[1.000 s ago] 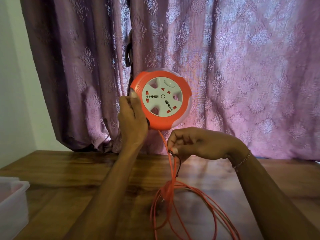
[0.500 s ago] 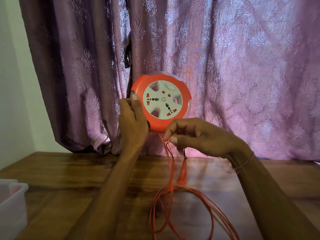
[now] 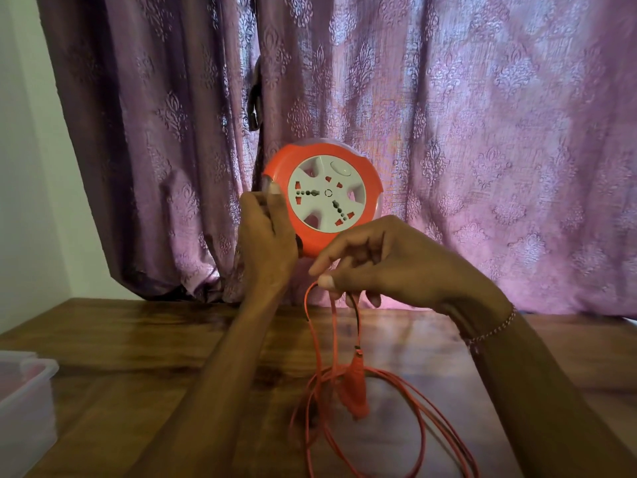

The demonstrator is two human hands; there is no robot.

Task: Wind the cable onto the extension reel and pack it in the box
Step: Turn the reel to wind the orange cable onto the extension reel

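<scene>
Head view, left hand (image 3: 267, 243) gripping reel (image 3: 324, 196), right hand (image 3: 386, 267) pinching cable (image 3: 312, 326), box (image 3: 26, 408) cut off.

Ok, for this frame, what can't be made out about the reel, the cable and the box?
All in the head view:
- Reel: the wound cable and the rear side face away; the left hand covers its left rim.
- Cable: its entry into the reel is hidden behind the right hand; the loops run off the bottom edge.
- Plug: motion-blurred, pins unclear.
- Box: cut by the left edge, contents unreadable.
</scene>
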